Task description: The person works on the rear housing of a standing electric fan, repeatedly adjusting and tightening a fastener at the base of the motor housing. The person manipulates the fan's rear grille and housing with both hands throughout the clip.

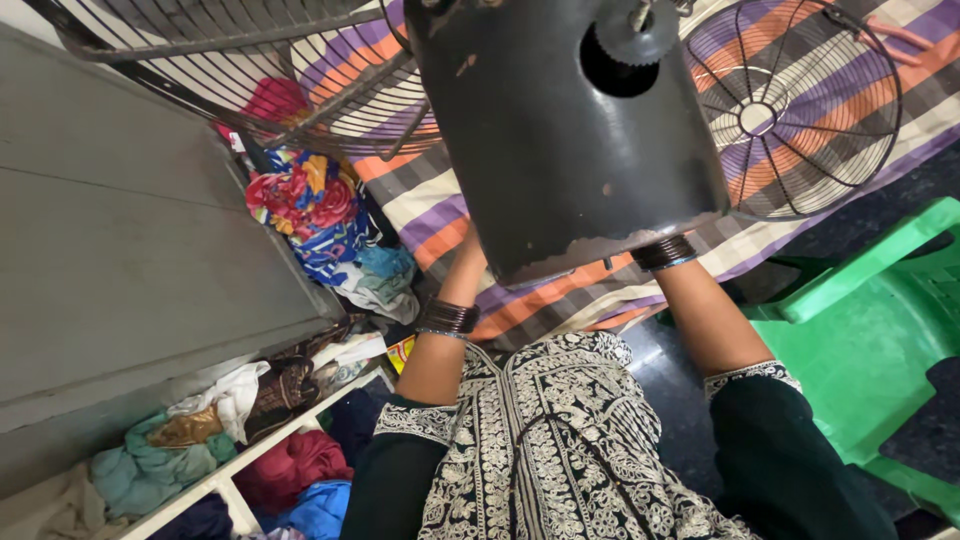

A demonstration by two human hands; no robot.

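Observation:
A large dark metal fan housing [560,130], scuffed along its lower edge and with a round hole near the top, is held up in front of me. My left hand [468,258] reaches up to its lower left edge, and only the wrist and the heel of the hand show. My right hand [672,262] goes under its lower right edge, with the fingers hidden behind the metal. Both wrists wear dark bangles. A round wire fan guard [795,100] lies to the right of the housing on a striped cloth [560,295].
A second, bigger wire guard [250,60] lies at the top left. A grey panel [120,230] fills the left side. Shelves [225,480] below it hold bundled clothes, and a colourful cloth [310,205] lies beside them. A green plastic chair [880,340] stands on the right.

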